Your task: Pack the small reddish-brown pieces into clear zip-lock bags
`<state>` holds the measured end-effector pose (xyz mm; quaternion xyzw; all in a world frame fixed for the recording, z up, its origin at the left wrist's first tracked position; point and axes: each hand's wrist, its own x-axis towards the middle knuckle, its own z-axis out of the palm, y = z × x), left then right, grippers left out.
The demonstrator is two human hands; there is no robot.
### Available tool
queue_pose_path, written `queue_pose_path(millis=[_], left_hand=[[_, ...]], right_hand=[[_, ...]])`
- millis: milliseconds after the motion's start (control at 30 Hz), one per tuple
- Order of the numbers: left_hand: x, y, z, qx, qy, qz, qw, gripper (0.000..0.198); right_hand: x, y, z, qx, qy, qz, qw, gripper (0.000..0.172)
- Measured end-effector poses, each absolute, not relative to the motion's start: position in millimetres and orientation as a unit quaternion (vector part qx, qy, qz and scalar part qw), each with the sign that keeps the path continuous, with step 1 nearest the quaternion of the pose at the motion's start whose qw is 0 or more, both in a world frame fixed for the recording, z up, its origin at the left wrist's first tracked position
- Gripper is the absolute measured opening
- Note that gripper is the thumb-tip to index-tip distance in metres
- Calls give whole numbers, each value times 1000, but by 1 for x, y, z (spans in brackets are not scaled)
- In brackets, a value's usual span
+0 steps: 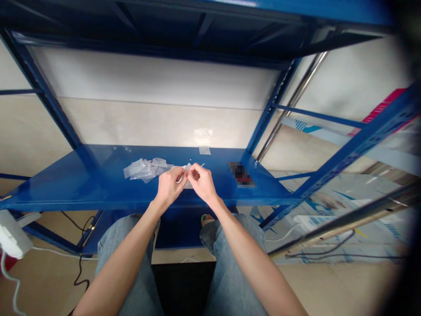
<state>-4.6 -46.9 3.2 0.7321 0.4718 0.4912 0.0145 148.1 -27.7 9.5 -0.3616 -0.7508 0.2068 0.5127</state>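
My left hand (170, 185) and my right hand (204, 182) meet over the front half of the blue shelf, thumbs and fingertips pinched close together. Between them is a small clear plastic bag (188, 185), mostly hidden by the fingers; whether anything is inside it I cannot tell. Left of my left hand lies a loose pile of clear plastic bags (144, 170), reaching nearly to the knuckles. Just beyond the fingertips are a tiny pale bit (190, 159) and a small white piece (203, 165), too small to name.
One flat clear bag (204, 150) lies near the shelf's back edge. A blurred-out dark object (241, 174) rests at the right. Blue uprights (271, 109) flank the shelf (98, 193), with another shelf (164, 30) overhead. Cables and a white device (13, 235) are at lower left.
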Motion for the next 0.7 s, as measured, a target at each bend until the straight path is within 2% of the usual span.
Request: queue_pose_path(millis=[133, 267, 433, 600, 700], left_hand=[[-4, -51, 4, 689, 491, 532, -21, 17], [-2, -52, 1, 677, 486, 553, -8, 20], [4, -56, 0, 690, 478, 543, 15, 22], [4, -61, 4, 696, 478, 535, 28, 20], [4, -60, 3, 679, 497, 541, 3, 18]], right_hand=[[148, -30, 10, -387, -731, 193, 529, 14], [145, -27, 9, -387, -721, 204, 538, 15], [144, -22, 9, -333, -704, 329, 534, 18], [147, -22, 9, -287, -703, 452, 468, 26], [148, -22, 9, -316, -721, 383, 483, 19]])
